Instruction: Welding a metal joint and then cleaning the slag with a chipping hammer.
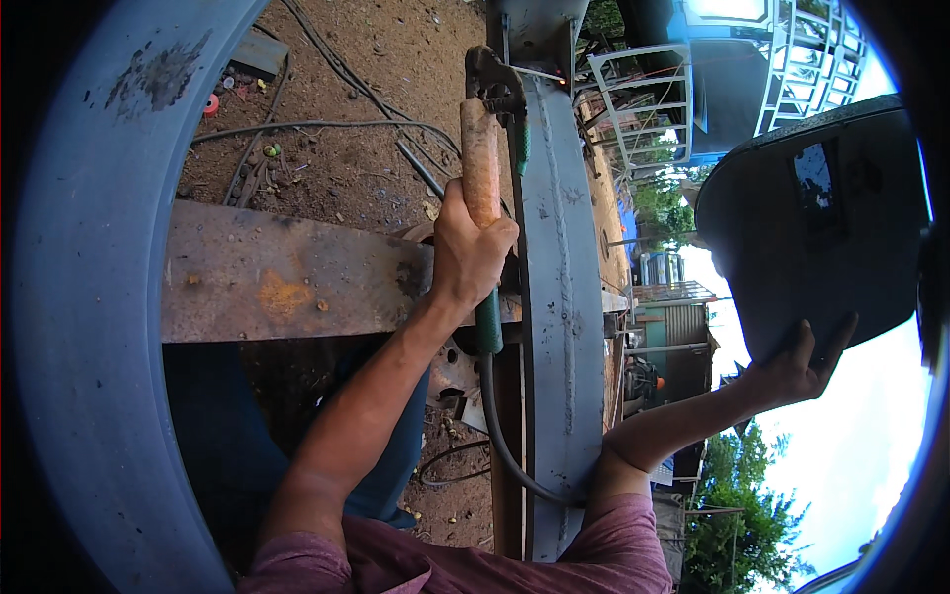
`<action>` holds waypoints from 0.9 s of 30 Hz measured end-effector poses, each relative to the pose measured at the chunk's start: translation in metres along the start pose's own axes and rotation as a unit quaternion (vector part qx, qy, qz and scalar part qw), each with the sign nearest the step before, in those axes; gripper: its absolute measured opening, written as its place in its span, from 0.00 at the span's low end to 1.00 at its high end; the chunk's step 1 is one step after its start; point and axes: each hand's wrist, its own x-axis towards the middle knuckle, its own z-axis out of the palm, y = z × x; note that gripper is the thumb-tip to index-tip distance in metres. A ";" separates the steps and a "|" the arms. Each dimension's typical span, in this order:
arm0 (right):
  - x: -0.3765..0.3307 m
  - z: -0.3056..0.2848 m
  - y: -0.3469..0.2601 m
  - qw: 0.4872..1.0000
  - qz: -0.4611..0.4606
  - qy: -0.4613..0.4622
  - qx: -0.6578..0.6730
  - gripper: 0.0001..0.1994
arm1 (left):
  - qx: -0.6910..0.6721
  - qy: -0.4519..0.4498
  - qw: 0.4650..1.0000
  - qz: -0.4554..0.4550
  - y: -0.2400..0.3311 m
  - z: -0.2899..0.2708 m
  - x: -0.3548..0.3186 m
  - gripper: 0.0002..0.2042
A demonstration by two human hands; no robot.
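My left hand (465,238) is closed around a welding electrode holder, its orange-brown wrapped grip (480,158) pointing up and its green handle (489,322) showing below my fist. The dark jaws (492,74) sit beside a grey steel beam (569,297) with a weld bead along it. From the jaws a thin rod reaches toward a steel bracket (539,30), with a tiny orange glow by its end. On the right, my right hand (797,371) has its fingers on the lower edge of a black welding mask (851,228) with a small window; part of this hand is hidden.
A black cable (505,445) loops from the handle across the beam. At left stands a large grey beam (89,297); a rusty steel plate (297,277) spans between. More cables (346,69) lie on the dirt ground. White metal frames (643,104) are at the upper right.
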 end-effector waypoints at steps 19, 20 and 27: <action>-0.002 0.002 -0.006 1.000 0.002 0.002 -0.029 0.26 | 0.012 -0.001 1.000 0.009 -0.003 -0.001 0.001 0.14; -0.002 0.003 -0.007 1.000 0.008 0.004 -0.024 0.26 | 0.013 -0.001 1.000 0.010 -0.004 -0.001 0.001 0.14; -0.003 0.003 -0.010 1.000 0.008 -0.001 -0.024 0.27 | 0.012 -0.002 1.000 0.007 -0.001 -0.001 0.000 0.14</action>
